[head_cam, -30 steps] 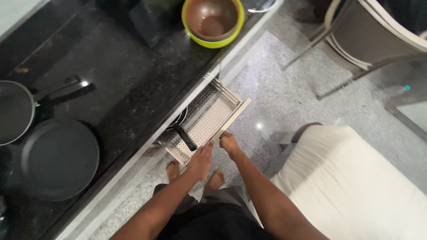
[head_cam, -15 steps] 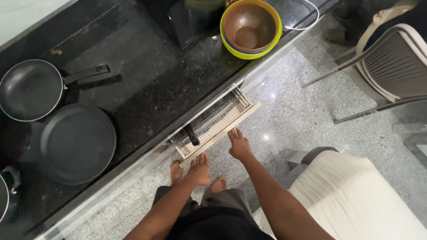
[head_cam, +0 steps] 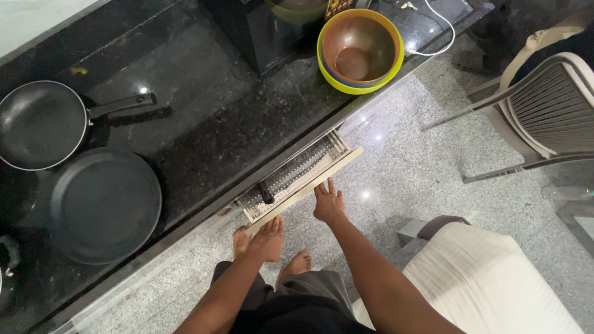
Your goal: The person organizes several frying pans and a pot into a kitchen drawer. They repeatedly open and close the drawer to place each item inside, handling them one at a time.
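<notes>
pans: two black ones, frying pan [head_cam: 40,124] and flat pan [head_cam: 104,204], sitting on the dark counter [head_cam: 210,130]
drawer [head_cam: 297,179]: barely open, wire rack inside, black handle [head_cam: 265,193] poking out
left hand [head_cam: 269,238]: flat on the drawer front, fingers open, gripping nothing
right hand [head_cam: 328,204]: same deal, fingertips on the front edge
bowls [head_cam: 360,49]: stacked on the counter, far right

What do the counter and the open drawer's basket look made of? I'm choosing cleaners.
The counter looks like polished black granite: dark, speckled, with glossy light spots. The drawer basket looks like bright metal wire, likely steel, judging by its shiny grid; its front edge, at both hands' fingertips, looks like pale laminate or painted wood.
</notes>
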